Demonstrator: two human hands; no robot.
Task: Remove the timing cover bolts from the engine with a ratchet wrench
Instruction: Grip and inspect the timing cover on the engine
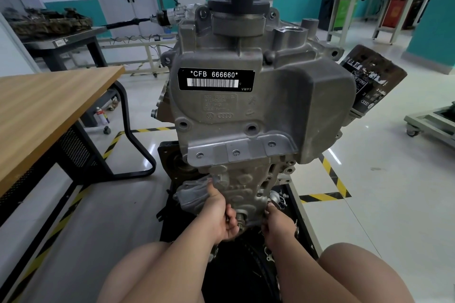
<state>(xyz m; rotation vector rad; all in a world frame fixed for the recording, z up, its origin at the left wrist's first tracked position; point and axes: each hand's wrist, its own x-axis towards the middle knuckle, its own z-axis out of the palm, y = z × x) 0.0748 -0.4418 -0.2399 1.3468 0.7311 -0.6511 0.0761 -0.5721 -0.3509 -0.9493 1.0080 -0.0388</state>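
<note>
Since both hands work low on the engine [248,187], beneath the grey timing cover [283,106] that faces the camera, the socket should sit square on a bolt head before any pull, one hand steadying the wrench head. The left hand [221,219] lies thumb-up against the lower casing, fingers curled beside a round metal stub [240,217]. The right hand [278,225] reaches its fingertips to the casing's edge. Whether either hand grips a wrench cannot be told, and none shows plainly.
</note>
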